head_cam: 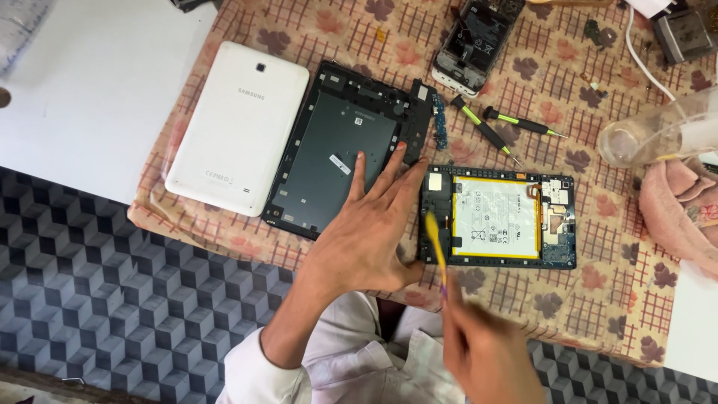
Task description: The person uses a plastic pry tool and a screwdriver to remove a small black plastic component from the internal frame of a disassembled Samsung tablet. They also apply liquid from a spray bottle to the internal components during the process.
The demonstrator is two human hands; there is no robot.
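A white tablet lies face down at the left of the table, on a checked cloth with leaf prints. Two screwdrivers with green bands lie near the middle. An opened phone sits at the top edge. A clear plastic cup lies on its side beside a pink cloth.

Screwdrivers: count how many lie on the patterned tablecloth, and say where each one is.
2. One screwdriver lies just above the opened tablet's battery; the other screwdriver lies to its right, nearer the plastic cup. Others may be hidden.
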